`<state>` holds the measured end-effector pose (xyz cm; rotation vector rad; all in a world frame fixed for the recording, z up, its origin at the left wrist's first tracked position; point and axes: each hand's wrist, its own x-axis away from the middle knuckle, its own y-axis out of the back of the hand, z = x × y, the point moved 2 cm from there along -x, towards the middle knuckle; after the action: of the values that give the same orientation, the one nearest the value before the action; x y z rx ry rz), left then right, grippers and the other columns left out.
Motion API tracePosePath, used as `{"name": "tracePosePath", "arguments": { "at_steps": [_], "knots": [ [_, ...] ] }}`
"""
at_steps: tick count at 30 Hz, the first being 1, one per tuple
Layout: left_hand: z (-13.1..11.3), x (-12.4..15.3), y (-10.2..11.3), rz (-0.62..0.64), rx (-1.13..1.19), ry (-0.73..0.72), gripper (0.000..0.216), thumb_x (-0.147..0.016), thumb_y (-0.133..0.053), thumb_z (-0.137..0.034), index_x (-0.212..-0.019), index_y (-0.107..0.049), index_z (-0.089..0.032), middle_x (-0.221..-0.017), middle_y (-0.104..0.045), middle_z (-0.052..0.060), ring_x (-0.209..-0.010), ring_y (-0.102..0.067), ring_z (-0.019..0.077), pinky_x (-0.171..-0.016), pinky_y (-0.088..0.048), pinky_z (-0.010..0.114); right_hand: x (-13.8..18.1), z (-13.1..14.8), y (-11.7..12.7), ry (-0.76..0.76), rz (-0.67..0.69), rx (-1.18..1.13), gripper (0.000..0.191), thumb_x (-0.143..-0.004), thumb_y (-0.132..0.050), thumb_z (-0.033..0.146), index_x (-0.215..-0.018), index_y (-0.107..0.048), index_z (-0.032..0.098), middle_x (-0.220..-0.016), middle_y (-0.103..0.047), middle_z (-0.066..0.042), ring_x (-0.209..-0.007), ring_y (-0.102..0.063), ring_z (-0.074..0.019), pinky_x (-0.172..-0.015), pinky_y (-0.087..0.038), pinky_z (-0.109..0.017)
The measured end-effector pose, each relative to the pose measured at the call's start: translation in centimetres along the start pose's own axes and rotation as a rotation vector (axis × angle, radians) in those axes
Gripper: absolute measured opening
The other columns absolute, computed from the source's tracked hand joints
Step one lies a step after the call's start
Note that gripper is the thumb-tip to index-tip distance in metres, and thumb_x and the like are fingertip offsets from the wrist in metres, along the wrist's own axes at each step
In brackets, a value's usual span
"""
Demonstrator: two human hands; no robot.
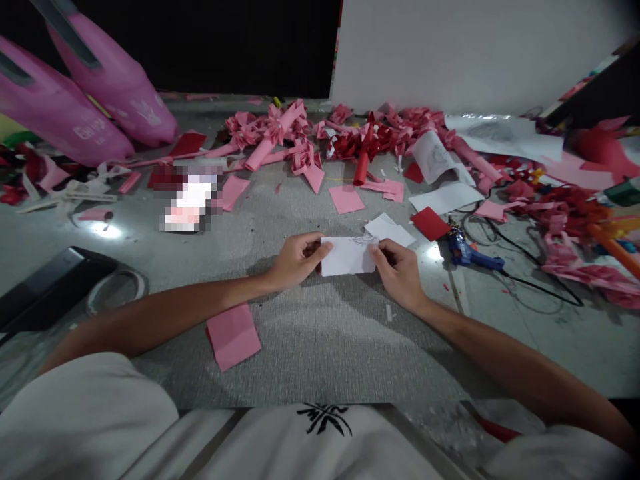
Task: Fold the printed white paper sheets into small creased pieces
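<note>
Between my two hands a small white sheet of paper point(347, 257) is held just above the table, with faint drawn lines along its upper edge. My left hand point(299, 259) pinches its left side, thumb on the near face. On the opposite side my right hand point(399, 270) grips the right edge, thumb also in front. Right behind the sheet lie more white paper pieces point(391, 231). A pink paper square point(347, 199) rests farther back, and another pink square point(234, 337) lies below my left forearm. The fingers behind the sheet are partly hidden.
A blue glue gun point(470, 253) with a black cord lies to the right beside a red paper square point(430, 224). Pink paper flowers point(270, 137) line the back. At left are a black device point(55, 287), a tape roll point(116, 291) and pink bottle-shaped objects point(120, 87).
</note>
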<state>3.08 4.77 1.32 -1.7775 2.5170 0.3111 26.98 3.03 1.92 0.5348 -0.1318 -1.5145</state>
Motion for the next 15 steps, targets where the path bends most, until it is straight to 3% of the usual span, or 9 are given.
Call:
{"name": "tracePosePath", "arguments": {
  "at_steps": [6, 12, 15],
  "knots": [
    [-0.16, 0.11, -0.35, 0.142, 0.073, 0.132, 0.048, -0.089, -0.082, -0.048, -0.120, -0.071, -0.013, -0.084, -0.077, 0.007, -0.059, -0.067, 0.0122, -0.051, -0.051, 0.021, 0.12, -0.82, -0.05, -0.057, -0.010, -0.074, 0.045, -0.101, -0.062, 0.060, -0.075, -0.057, 0.023, -0.060, -0.046, 0.004, -0.055, -0.043, -0.0131, -0.049, -0.031, -0.028],
    [0.18, -0.07, -0.36, 0.111, 0.074, 0.150, 0.055, -0.090, -0.081, -0.053, -0.125, -0.070, -0.012, -0.085, -0.079, 0.009, -0.053, -0.066, 0.0107, -0.049, -0.050, 0.020, -0.14, -0.87, -0.31, -0.079, 0.000, -0.135, 0.039, -0.096, -0.069, 0.061, -0.090, -0.063, 0.023, -0.065, -0.053, 0.004, -0.054, -0.049, -0.0128, -0.045, -0.036, -0.026],
    [0.42, 0.00, -0.22, 0.117, 0.087, 0.133, 0.056, -0.088, -0.081, -0.060, -0.116, -0.072, -0.013, -0.084, -0.078, 0.009, -0.055, -0.066, 0.0120, -0.051, -0.051, 0.022, -0.21, -0.91, -0.37, -0.098, 0.017, -0.168, 0.038, -0.096, -0.070, 0.060, -0.091, -0.064, 0.024, -0.069, -0.058, 0.003, -0.051, -0.054, -0.0125, -0.044, -0.041, -0.026]
  ]
}}
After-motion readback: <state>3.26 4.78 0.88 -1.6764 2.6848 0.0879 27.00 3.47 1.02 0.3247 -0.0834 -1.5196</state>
